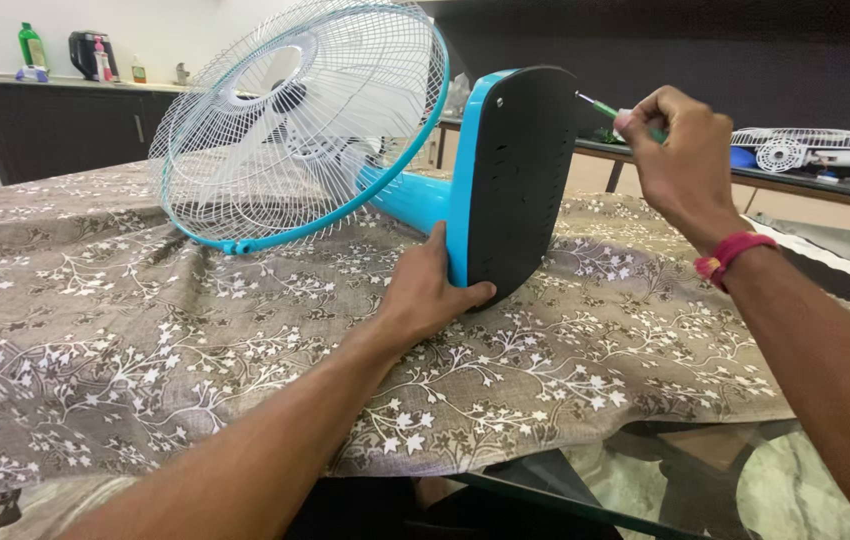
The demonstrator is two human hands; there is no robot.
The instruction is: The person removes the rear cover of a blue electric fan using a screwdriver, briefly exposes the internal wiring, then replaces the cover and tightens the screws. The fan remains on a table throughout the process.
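Fan: a blue table fan [385,190] is lying on its side on the table, its black base underside [517,180] facing the person.
Grille: the white wire guard with a blue rim [295,125] is resting its lower edge on the cloth.
Left hand: the left hand [430,290] is gripping the lower edge of the base, fingers curled together behind it and the thumb pressing on the black face.
Right hand: the right hand [680,155] is pinching a green-handled screwdriver [605,108], fingers bunched tight around it, the tip touching the upper edge of the base.
Wrist: red thread bands [730,255] are circling the right wrist.
Table: a brown floral tablecloth [145,330] is covering a glass tabletop [645,480].
Behind: a second white fan grille [805,145] is lying on a far counter.
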